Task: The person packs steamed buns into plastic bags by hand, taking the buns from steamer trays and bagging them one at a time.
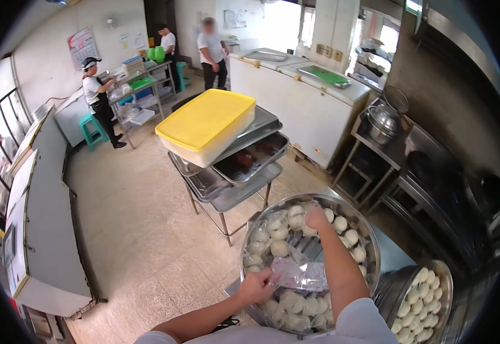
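Observation:
A large round metal steamer tray (378,241) in front of me holds white round buns (279,248), several of them under or inside clear plastic. My left hand (257,287) is closed on the edge of a clear plastic bag (300,274) with reddish print, over the tray's near left side. My right hand (317,218) reaches to the tray's far side among the buns. Its fingers are curled together, and what they grip is hidden. Bare slats (310,247) show in the middle of the tray.
A second steamer tray (448,286) full of buns stands at the right. Beyond the first tray, a metal stand (224,223) carries stacked trays and a yellow-lidded tub (207,123). Chest freezers (296,106) line the back; people work at a far table (141,86).

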Motion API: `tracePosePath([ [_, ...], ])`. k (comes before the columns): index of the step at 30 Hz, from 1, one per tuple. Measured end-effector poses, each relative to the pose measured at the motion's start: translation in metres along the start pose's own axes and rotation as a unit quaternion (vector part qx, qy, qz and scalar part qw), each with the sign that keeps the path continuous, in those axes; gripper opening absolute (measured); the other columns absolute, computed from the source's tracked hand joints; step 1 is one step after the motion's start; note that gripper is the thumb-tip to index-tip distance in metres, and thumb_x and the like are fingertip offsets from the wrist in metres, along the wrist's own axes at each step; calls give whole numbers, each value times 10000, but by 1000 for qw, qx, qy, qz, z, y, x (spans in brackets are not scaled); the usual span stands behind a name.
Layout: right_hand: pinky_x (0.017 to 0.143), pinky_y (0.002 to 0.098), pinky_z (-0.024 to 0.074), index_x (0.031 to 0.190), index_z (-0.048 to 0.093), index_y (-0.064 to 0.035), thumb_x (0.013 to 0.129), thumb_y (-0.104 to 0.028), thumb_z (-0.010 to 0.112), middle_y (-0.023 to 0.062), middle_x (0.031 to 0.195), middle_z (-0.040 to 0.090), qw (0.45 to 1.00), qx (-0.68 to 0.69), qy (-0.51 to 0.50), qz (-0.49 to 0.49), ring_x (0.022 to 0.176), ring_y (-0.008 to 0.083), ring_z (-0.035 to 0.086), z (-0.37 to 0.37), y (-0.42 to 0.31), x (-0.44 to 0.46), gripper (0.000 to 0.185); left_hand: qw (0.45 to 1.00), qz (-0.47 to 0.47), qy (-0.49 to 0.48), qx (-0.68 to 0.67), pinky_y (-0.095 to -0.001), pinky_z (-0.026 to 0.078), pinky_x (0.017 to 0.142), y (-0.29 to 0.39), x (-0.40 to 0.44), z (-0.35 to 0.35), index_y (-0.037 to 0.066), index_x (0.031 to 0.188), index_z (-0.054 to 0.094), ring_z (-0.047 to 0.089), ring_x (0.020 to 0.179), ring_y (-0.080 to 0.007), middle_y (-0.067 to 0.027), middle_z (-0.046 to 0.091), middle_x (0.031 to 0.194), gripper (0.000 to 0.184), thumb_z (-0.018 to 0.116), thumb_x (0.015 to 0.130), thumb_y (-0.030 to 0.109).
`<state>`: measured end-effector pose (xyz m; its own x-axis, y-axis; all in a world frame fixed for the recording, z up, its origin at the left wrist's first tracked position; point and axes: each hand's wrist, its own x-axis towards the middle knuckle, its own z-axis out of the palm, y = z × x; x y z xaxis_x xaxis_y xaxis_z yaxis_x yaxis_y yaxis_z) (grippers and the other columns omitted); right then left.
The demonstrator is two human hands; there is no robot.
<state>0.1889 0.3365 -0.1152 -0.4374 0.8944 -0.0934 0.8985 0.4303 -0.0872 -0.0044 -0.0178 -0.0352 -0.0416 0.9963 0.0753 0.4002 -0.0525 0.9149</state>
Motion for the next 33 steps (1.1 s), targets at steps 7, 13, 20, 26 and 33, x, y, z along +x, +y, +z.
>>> tracePosePath([
  [7, 1016, 508, 460, 1195, 655, 24, 810, -331, 710, 245, 1226, 642, 997, -16, 78, -23, 1197, 482, 528, -3, 5, -18, 527, 999, 9, 9, 35, -491, 484, 573, -3, 1, 4, 55, 871, 609, 612, 634, -439, -218, 614, 680, 371, 629, 995, 404],
  [13, 994, 488, 494, 1235, 591, 53, 735, -219, 789, 272, 1130, 651, 945, 300, 91, 96, 1110, 462, 610, -53, -30, -49, 603, 999, -9, -1, 45, -480, 476, 563, 10, 3, -1, 50, 861, 614, 610, 614, -419, -216, 602, 672, 380, 634, 996, 404],
  [20, 938, 395, 519, 1226, 631, 86, 678, -290, 833, 305, 1164, 685, 904, 401, 37, 143, 1087, 405, 675, -43, -19, -63, 695, 1000, 9, 6, 14, -478, 478, 561, 24, 0, -11, 59, 919, 656, 601, 596, -421, -233, 584, 657, 320, 609, 1024, 359],
  [26, 979, 407, 513, 1153, 698, 74, 651, -347, 816, 299, 1207, 659, 936, 344, -27, 73, 1114, 409, 647, -57, -25, -82, 665, 999, 42, 14, 5, -491, 468, 551, 10, 0, -8, 54, 944, 667, 589, 588, -440, -244, 579, 653, 309, 593, 1037, 339],
  [33, 1014, 468, 500, 1083, 720, -1, 612, -360, 825, 271, 1175, 593, 992, 110, 59, -31, 1121, 415, 600, -71, -50, -133, 601, 999, 35, 17, -8, -456, 448, 569, 9, -2, -10, 20, 871, 628, 542, 589, -388, -234, 543, 654, 345, 580, 1048, 312],
])
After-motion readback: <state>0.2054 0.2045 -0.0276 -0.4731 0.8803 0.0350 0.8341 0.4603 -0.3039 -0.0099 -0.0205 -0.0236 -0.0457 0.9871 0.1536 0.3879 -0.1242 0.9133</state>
